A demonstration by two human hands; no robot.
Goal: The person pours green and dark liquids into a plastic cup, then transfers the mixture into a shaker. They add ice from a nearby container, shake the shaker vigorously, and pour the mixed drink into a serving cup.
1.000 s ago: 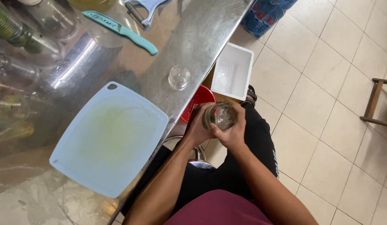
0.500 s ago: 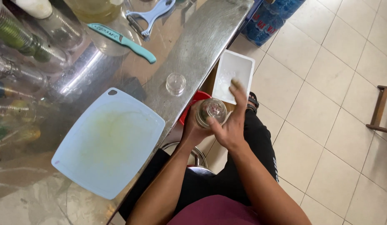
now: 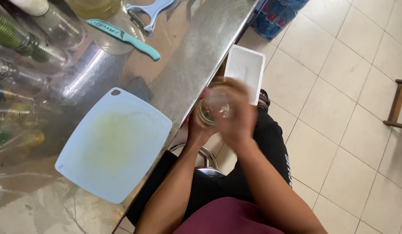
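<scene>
Your left hand [image 3: 196,130] cups a clear glass jar [image 3: 213,110], blurred, empty-looking; right hand [image 3: 235,115] wraps its top, off the steel counter [image 3: 196,47].

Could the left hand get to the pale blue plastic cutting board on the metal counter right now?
Probably yes, but not freely. The pale blue plastic cutting board lies uncovered on the metal counter just beside the left hand, with nothing between them. That hand is wrapped around a small clear glass jar, which it would need to release first.

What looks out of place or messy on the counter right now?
The pale blue cutting board has a yellowish stain across its middle and juts slightly over the steel counter edge. Nothing else looks spilled or broken; the glass jar in both hands is blurred.
</scene>
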